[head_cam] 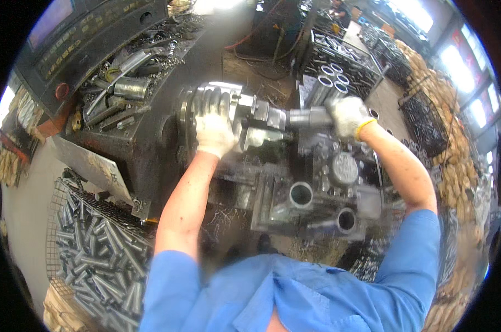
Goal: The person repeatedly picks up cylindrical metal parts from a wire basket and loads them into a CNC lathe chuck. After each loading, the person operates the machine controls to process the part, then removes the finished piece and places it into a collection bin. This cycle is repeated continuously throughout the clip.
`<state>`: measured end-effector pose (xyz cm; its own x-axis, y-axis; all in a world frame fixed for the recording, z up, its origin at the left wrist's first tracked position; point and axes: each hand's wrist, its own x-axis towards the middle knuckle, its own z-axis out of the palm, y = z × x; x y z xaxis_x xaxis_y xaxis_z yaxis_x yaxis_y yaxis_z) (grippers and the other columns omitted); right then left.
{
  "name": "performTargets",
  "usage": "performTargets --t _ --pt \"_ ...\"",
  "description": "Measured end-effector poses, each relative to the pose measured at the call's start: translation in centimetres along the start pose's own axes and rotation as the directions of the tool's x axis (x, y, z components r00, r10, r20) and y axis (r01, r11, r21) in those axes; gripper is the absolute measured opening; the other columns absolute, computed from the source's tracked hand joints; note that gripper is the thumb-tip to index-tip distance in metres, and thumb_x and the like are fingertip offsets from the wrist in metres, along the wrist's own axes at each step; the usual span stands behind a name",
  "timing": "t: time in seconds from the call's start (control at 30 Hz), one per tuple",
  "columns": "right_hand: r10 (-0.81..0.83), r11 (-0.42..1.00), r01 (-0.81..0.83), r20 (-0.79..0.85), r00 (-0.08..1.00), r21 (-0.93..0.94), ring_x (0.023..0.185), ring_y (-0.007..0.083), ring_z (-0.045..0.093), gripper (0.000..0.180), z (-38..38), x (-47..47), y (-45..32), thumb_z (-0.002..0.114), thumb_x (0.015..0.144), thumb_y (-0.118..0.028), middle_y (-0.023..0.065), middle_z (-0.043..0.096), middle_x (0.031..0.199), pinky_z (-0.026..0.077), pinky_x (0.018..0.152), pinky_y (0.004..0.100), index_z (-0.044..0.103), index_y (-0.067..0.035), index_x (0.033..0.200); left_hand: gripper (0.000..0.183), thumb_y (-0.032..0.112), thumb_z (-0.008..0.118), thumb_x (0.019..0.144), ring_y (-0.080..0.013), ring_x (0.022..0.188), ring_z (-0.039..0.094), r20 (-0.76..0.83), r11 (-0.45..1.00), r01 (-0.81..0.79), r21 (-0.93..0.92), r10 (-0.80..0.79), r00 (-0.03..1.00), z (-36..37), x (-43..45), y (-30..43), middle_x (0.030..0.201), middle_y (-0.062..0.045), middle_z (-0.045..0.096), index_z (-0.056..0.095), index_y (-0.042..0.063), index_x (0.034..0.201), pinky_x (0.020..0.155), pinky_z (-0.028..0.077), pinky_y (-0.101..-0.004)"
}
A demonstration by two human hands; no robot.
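My left hand (215, 124), in a white work glove with darkened fingers, lies over the rim of a lathe chuck (186, 112). The stepped chuck jaws (271, 117) point to the right, beside that hand. My right hand (346, 118), in a white glove with a yellow cuff, grips a short steel tube (310, 118). The tube lies roughly level, its left end at the jaws; motion blur hides how far it reaches between them. Below my right hand stands the lathe's tool post (345, 168). Two steel tubes (301, 194) rest on the carriage nearer my body.
At lower left a wire-mesh basket (53, 232) holds many short steel tubes. Metal parts and chips cover the headstock top (126, 89), below a control panel with a red button (62, 91). More tubes (333, 79) are stacked beyond my right hand. A person (341, 12) is far back.
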<state>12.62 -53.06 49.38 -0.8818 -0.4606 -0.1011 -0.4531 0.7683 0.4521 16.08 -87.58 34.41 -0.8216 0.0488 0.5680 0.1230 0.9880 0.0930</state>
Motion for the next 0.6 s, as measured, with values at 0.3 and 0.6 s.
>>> performTargets --t 0.3,0.6 --pt "-0.329 -0.226 -0.457 0.374 0.867 0.860 0.092 0.0166 0.073 0.060 0.6 -18.3 -19.7 0.077 0.090 -0.021 0.0087 0.074 0.113 0.061 0.077 0.0279 0.060 0.003 0.142 0.060 0.021 0.064 0.104 -0.0275 0.145 0.045 0.360 -0.574 0.434 -0.694 0.245 0.900 -7.4 -20.1 9.8 0.153 -0.015 0.050 0.041 0.003 0.156 0.123 0.042 -0.0401" --pt "-0.105 0.085 -0.594 0.600 0.793 0.800 0.105 0.0212 0.075 0.067 16.5 -21.2 -27.5 0.086 0.083 -0.034 0.0150 0.077 0.116 0.060 0.089 0.0331 0.065 0.001 0.137 0.048 0.017 0.077 0.095 -0.0328 0.114 0.067 0.837 -0.556 0.657 -0.510 -0.144 0.528 -2.6 -25.3 11.5 0.126 -0.018 0.066 0.058 0.004 0.137 0.098 0.059 -0.0503"
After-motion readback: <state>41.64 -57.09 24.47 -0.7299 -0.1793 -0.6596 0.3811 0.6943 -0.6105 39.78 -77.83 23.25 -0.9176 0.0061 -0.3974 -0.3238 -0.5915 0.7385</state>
